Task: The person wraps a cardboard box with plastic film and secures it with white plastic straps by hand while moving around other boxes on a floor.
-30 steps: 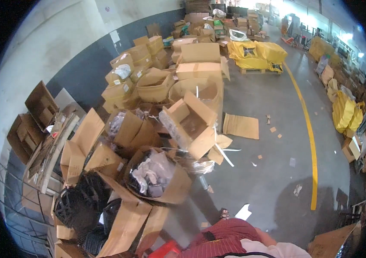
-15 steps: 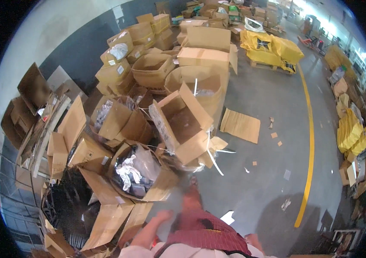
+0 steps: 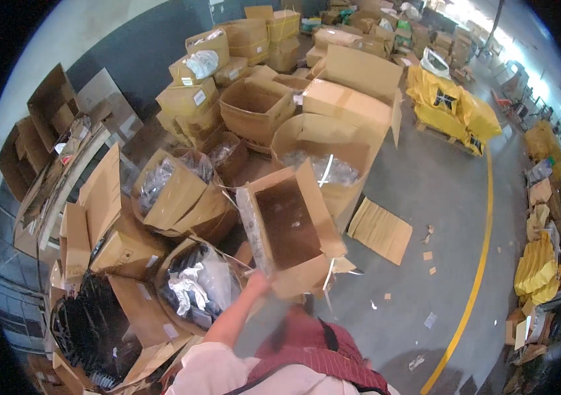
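Note:
My left hand (image 3: 258, 283) reaches out to the near left corner of an open cardboard box (image 3: 287, 224), at its lower edge. The fingers are blurred against the cardboard, so I cannot make out whether they grip it. This box sits tilted on the pile with its mouth facing up and its flaps folded out; loose white straps hang near its right side. Just left of my hand stands another open carton (image 3: 195, 317) with clear plastic, a crumpled white cloth (image 3: 187, 288) and dark items inside. My right hand is out of view.
More open cartons (image 3: 254, 108) crowd the left and far side. Black parts (image 3: 93, 329) fill a carton at lower left. A flat cardboard sheet (image 3: 380, 230) and scraps lie on the grey floor, left of a yellow line (image 3: 468, 309). Yellow-wrapped bundles (image 3: 452, 108) stand farther off.
My left hand has moved forward and up from beside my body to the box's near corner. The view has tilted, so everything sits lower, and my right hand has dropped out of sight.

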Available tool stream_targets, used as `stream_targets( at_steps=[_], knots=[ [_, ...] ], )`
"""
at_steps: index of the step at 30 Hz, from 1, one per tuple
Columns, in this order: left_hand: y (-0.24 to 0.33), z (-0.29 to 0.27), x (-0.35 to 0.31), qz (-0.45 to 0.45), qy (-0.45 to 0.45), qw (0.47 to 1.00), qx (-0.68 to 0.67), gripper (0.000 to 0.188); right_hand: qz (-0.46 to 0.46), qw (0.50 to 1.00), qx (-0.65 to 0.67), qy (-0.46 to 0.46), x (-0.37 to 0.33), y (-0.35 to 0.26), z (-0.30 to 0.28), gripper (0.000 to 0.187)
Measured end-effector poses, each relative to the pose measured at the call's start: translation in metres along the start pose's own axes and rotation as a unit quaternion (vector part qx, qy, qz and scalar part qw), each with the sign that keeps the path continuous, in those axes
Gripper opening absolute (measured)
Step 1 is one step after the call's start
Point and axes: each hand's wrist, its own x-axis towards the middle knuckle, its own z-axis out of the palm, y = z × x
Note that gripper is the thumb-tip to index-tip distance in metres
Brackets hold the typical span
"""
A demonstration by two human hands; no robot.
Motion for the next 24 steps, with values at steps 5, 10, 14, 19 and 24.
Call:
stream_targets(
  at_steps=[5, 10, 14, 19, 24],
  knots=[
    [0.045, -0.02, 0.02, -0.04, 0.064, 0.991, 0.114, 0.055, -0.059, 0.992, 0.101, 0.039, 0.054, -0.128, -0.08, 0.049],
    [-0.065, -0.004, 0.039, -0.153, 0.196, 0.947, -0.202, 0.03, -0.048, 0.993, -0.029, -0.105, 0.138, -0.161, -0.131, 0.048],
    [-0.064, -0.014, 0.0, -0.193, 0.187, 0.864, -0.426, 0.015, -0.14, 0.971, -0.132, -0.138, 0.22, -0.164, -0.13, 0.035],
    [0.048, -0.003, -0.045, -0.129, 0.212, 0.868, -0.43, 0.015, -0.296, 0.953, 0.014, -0.069, 0.265, -0.301, -0.175, 0.022],
    [0.135, -0.013, -0.042, -0.047, 0.26, 0.839, -0.475, 0.015, -0.55, 0.829, 0.04, -0.092, 0.258, -0.464, -0.202, 0.025]
  ],
)
